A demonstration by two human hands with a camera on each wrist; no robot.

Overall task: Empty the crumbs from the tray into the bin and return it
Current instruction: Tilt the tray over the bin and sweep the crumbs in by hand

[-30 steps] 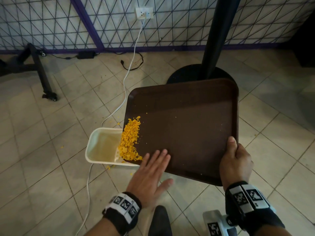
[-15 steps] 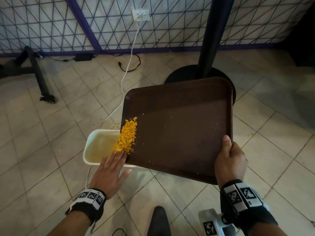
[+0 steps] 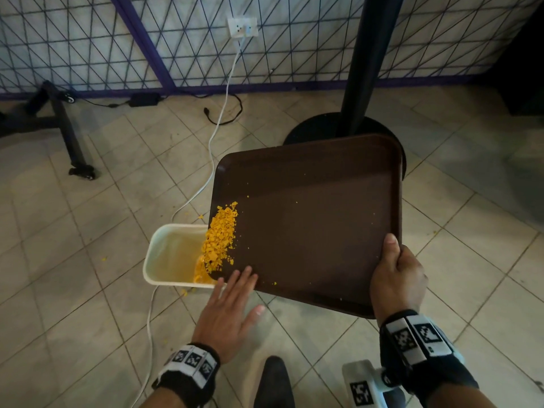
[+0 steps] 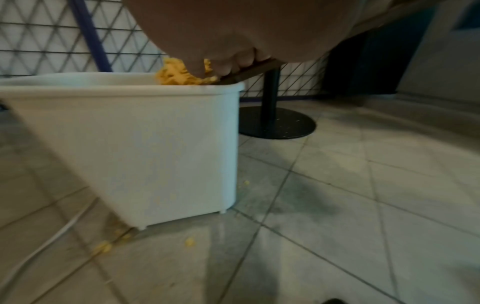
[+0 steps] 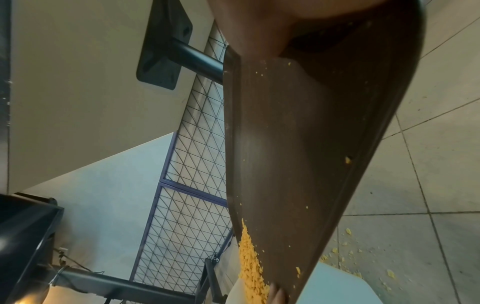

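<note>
The left hand lies flat with fingers straight and together, thumb spread out to the side; its fingertips touch the lower left edge of the tray, just beside the crumbs. The right hand grips the tray's lower right corner, thumb on top of the rim and fingers curled underneath.

The tray is dark brown, in the middle of the head view, tilted down toward the left. Orange-yellow crumbs are heaped along its low left edge and spill over into the white bin standing on the tiled floor at centre left. A few crumbs lie scattered on the tiles around the bin.

Both forearms reach up from the bottom of the frame, each with a black wristband bearing printed markers.
</note>
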